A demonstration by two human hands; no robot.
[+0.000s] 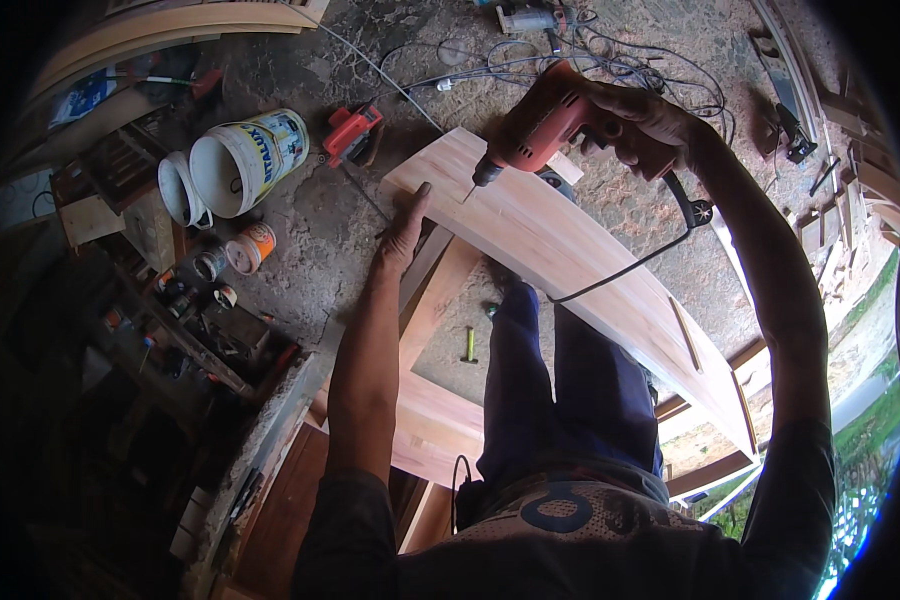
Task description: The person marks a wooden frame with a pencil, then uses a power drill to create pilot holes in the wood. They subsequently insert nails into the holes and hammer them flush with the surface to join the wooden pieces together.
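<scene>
A long pale wooden board (580, 235) with a curved outer edge stretches from upper centre to lower right in front of me. My right hand (645, 125) is wrapped round the grip of a red corded power drill (548, 118). The drill tilts down to the left, and its thin bit meets the board's face near the far left end, as far as I can see. My left hand (405, 235) grips the board's left edge close to the bit, thumb up along the edge, its other fingers mostly hidden. The drill's black cord (630, 268) crosses the board.
A red power tool (350, 135) lies on the rough floor beyond the board. White buckets (255, 160) and an orange-labelled can (251, 248) are at left. Tangled cables (620, 65) and a grey power tool (530, 20) lie at the far side. A yellow-green object (470, 345) rests near my legs.
</scene>
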